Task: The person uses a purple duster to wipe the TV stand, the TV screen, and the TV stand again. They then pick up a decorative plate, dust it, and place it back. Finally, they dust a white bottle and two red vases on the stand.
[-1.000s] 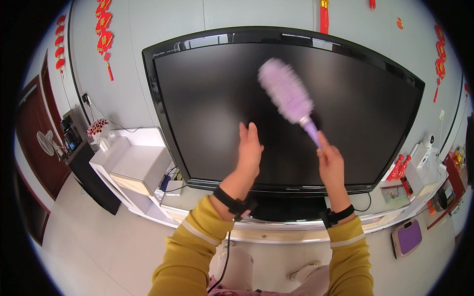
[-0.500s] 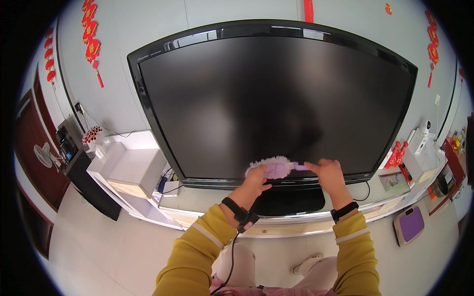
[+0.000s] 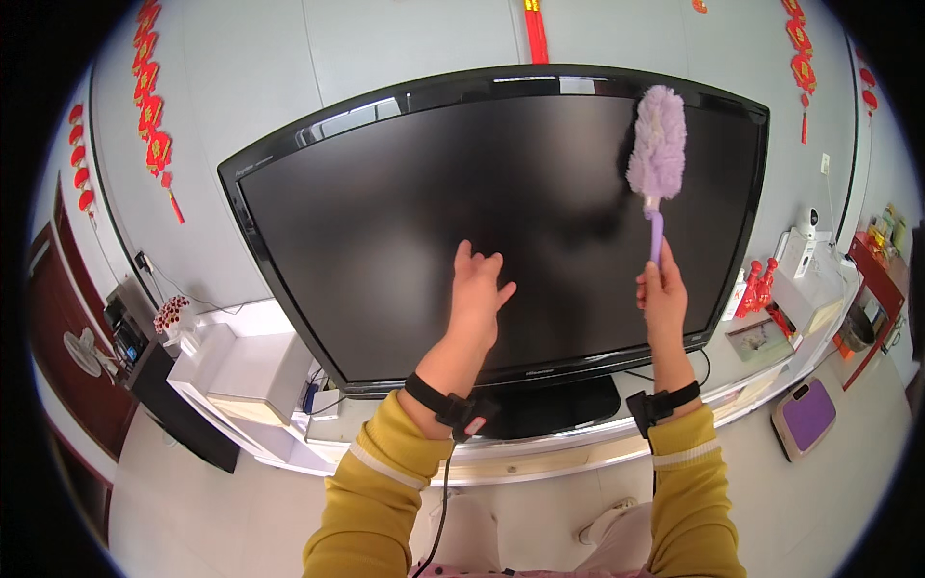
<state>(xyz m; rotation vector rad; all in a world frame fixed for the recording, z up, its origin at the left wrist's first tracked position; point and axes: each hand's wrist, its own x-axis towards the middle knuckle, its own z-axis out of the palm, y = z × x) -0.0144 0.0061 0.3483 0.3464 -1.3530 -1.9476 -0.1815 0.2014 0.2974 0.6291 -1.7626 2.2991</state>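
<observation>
My right hand point(image 3: 665, 294) is wrapped round the purple handle of a fluffy lilac duster point(image 3: 658, 154). The duster points upward, its head in front of the upper right of a large black television point(image 3: 385, 241); whether the fibres touch the screen I cannot tell. Before the middle of the dark screen is my left hand point(image 3: 477, 294), fingers apart and holding nothing. Both wrists carry black straps, and a cable hangs from the left one.
The television stands on a low white cabinet point(image 3: 568, 462). Red figurines point(image 3: 756, 289) and a white camera point(image 3: 807, 222) are at its right, a flower vase point(image 3: 178, 323) at its left. On the floor at right lies a purple scale point(image 3: 807, 419). Red hangings point(image 3: 149, 106) decorate the wall.
My right hand has raised the duster from the screen's lower edge to its upper right, turning it upright. My left hand has come off the duster head and moved up and left.
</observation>
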